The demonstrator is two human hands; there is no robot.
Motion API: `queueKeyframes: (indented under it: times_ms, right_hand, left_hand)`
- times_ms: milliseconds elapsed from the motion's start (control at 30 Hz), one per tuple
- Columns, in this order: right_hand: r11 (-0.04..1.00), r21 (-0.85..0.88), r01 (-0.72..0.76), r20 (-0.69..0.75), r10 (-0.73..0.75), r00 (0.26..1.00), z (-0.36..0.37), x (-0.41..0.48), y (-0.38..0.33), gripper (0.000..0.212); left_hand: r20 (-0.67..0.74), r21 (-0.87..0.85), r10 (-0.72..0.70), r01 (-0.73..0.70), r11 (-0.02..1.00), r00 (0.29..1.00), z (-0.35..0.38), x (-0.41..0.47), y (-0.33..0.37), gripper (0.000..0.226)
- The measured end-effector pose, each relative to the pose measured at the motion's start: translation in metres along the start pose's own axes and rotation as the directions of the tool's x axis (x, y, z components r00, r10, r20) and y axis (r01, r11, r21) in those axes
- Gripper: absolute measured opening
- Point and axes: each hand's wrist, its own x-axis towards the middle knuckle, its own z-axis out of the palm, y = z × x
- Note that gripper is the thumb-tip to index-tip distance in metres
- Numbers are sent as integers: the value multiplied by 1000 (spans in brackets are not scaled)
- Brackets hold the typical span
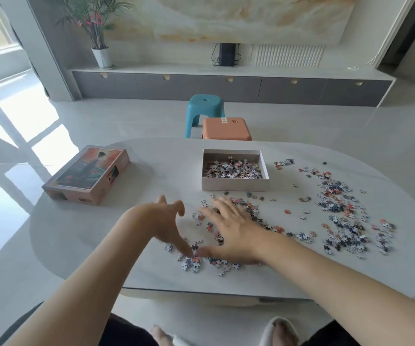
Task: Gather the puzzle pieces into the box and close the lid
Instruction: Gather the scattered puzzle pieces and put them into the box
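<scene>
- Two bare hands reach over the near middle of the pale oval tabletop (101, 245), close to one another.
- Left hand (166, 221): the fingers are apart and loosely bent and grip nothing. One digit stretches down to a small cluster of pieces (194, 263) near the front edge.
- Right hand (234, 233): it lies palm down on scattered pieces, with the fingers spread and straight. Its thumb points toward the left hand's lowered digit, and the two tips nearly meet.
- Most loose pieces lie in a wide scatter on the right part of the tabletop, thickest well to the right of the right hand. A thinner trail runs under and around both hands.
- Box (235, 184): it is open with white walls and stands beyond the right hand, near the middle of the tabletop. A layer of pieces covers part of its floor, and a few stray pieces lie just in front of its near wall.
- Lid (86, 171): it rests picture side up on the far left of the tabletop, turned at an angle and well apart from the box.
- Beyond the far edge stand an orange stool (226, 129) and, just behind it, a blue stool (205, 108).
</scene>
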Motion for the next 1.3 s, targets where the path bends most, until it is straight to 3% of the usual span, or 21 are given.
queueKeyframes:
  times_ms: [100, 200, 333, 467, 533, 600, 733, 800, 867, 1000, 1133, 1200, 1300]
  right_hand:
    - [993, -120, 8, 58, -1, 998, 21, 8, -2, 108]
    - [977, -212, 6, 42, 3, 999, 30, 19, 6, 102]
    - [991, -130, -26, -174, 3, 985, 21, 25, 22, 99]
    - [993, -110, -35, -348, -6, 937, 11, 36, 33, 95]
    - [997, -71, -29, -402, -2, 916, 7, 39, 32, 92]
    - [999, -53, 8, -424, -29, 905, 3, 38, 23, 86]
    - [991, -37, 128, -268, -133, 954, 2, 34, -14, 62]
    - [980, -60, 192, -209, -201, 957, 6, 38, -32, 60]
    - [968, -93, 235, -173, -248, 953, 10, 45, -45, 58]
    - [949, -176, 263, -181, -294, 938, 12, 60, -47, 42]
    - [976, -166, 138, -269, -180, 946, 5, 60, -27, 35]
    - [987, -146, 74, -292, -114, 950, 1, 52, -17, 38]
    - [983, -134, 129, -311, -165, 936, -1, 28, -10, 57]
  left_hand:
    - [-80, 36, 42, -39, 999, 996, 24, 0, -2, 114]
    - [-216, -96, 149, -173, 980, 965, 37, 9, -9, 88]
    - [-431, -241, 209, -335, 911, 878, 36, 29, -11, 41]
    - [-547, -299, 256, -471, 830, 797, 30, 42, 0, 24]
    - [-556, -330, 237, -473, 817, 797, 22, 40, -4, 21]
    - [-515, -275, 175, -355, 893, 839, 12, 32, -22, 21]
    - [-221, -189, -84, 42, 981, 972, 6, 8, -70, 37]
    - [-84, -236, -145, 122, 964, 986, 12, 1, -78, 41]
    - [-48, -314, -128, 107, 943, 991, 18, 1, -76, 33]
    - [-188, -395, -36, -42, 918, 982, 22, 10, -59, 13]
    - [-279, -381, 17, -127, 916, 960, 20, 19, -37, 17]
    - [-309, -387, 50, -173, 905, 950, 18, 23, -29, 14]
    - [-353, -342, 85, -213, 915, 932, 15, 22, -25, 22]
